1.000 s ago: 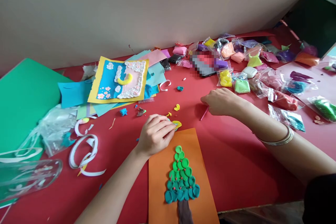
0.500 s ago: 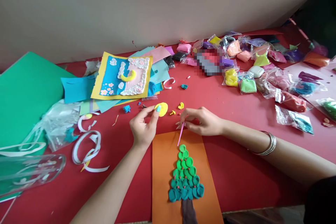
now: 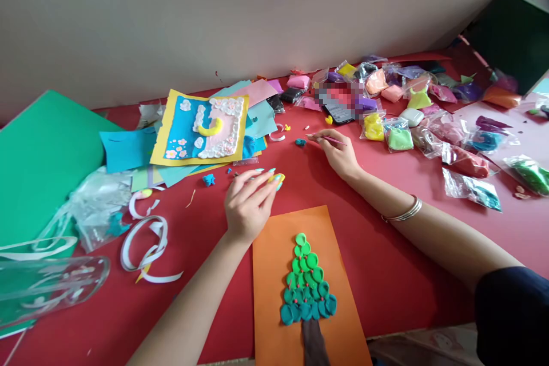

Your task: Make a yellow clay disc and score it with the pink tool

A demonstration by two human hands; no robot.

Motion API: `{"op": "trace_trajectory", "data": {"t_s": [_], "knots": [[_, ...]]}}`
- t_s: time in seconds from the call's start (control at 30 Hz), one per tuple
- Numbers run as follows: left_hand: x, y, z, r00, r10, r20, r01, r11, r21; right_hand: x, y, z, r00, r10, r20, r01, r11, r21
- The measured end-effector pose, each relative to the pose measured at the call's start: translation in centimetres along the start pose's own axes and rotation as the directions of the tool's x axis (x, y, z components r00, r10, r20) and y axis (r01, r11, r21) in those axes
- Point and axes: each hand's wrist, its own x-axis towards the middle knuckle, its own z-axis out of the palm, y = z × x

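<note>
Left hand [image 3: 249, 206] pinches a flat yellow clay piece [image 3: 277, 178] at the fingertips, grip clamped on it, just above the orange card [image 3: 274, 251]. Right hand [image 3: 338, 154] has its grip closed on a thin pink stick tool [image 3: 332, 139], held out near a teal clay bit [image 3: 300, 142] on the red desk [image 3: 386, 251]. Step looks like shaping a topper for the clay tree [image 3: 307, 280]; seating it at the tip needs light pressure. Zip bags [image 3: 397, 138] hold clay lumps, one colour each.

Flat yellow clay piece [image 3: 277, 178] — thin pink stick [image 3: 333, 139], nearly level
</note>
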Motion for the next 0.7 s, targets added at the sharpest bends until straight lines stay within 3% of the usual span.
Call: {"op": "trace_trajectory", "data": {"t_s": [0.13,0.27,0.33,0.4,0.5,0.57,0.7], "knots": [[-0.2,0.3,0.3,0.978,0.059,0.199,-0.060,0.998,-0.003,-1.1,-0.7,-0.1,0.992,-0.035,0.119,0.036,0.999,-0.010],[-0.2,0.0,-0.4,0.985,0.065,0.159,-0.062,0.998,-0.023,-1.7,-1.5,0.0,0.985,-0.040,0.165,0.056,0.994,-0.089],[-0.3,-0.2,-0.8,0.975,0.092,0.201,-0.088,0.996,-0.028,-1.6,-1.6,-0.1,0.987,-0.035,0.155,0.050,0.994,-0.094],[-0.5,-0.2,-1.0,0.929,0.137,0.343,-0.124,0.991,-0.058,-1.5,-1.5,-0.2,0.989,-0.027,0.146,0.036,0.998,-0.054],[-1.0,0.1,-1.2,0.802,0.178,0.570,-0.143,0.984,-0.107,-1.4,-1.4,-0.2,0.990,-0.014,0.141,0.011,1.000,0.019],[-1.3,0.4,-1.4,0.743,0.164,0.649,-0.127,0.986,-0.104,-1.4,-1.4,-0.2,0.988,-0.004,0.154,-0.002,0.999,0.041],[-1.4,0.7,-1.8,0.683,0.117,0.721,-0.095,0.993,-0.071,-1.4,-1.5,-0.2,0.985,0.005,0.175,-0.018,0.997,0.074]]}}
